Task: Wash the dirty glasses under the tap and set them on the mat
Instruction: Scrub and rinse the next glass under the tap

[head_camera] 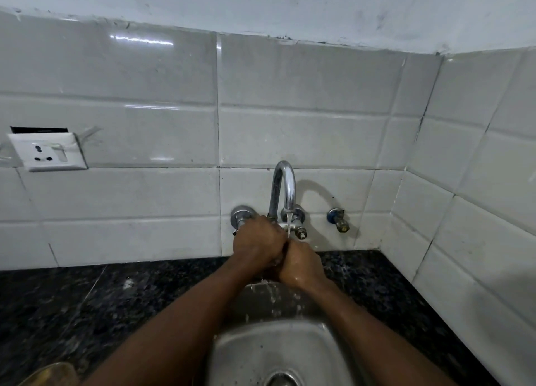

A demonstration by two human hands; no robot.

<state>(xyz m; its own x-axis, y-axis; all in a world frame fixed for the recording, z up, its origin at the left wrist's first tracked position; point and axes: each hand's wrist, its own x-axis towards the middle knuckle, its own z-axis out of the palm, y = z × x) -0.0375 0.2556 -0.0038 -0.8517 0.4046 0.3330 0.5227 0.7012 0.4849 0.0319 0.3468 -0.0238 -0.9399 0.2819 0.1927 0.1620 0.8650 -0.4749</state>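
Both my hands are pressed together under the chrome tap (pixel 285 188), where a thin stream of water (pixel 289 226) runs onto them. My left hand (pixel 255 240) is curled over the fingers of my right hand (pixel 301 265), which is wet and also curled. No glass shows between them; what lies inside the clasp is hidden. A yellowish glass (pixel 50 374) stands on the counter at the bottom left edge, partly cut off. No mat is in view.
A steel sink (pixel 240 353) with its drain (pixel 280 380) lies below my forearms, set in a black speckled counter (pixel 72 304). Tap valves (pixel 242 216) and a side fitting (pixel 339 220) stick out of the white tiled wall. A socket (pixel 48 152) sits at the left.
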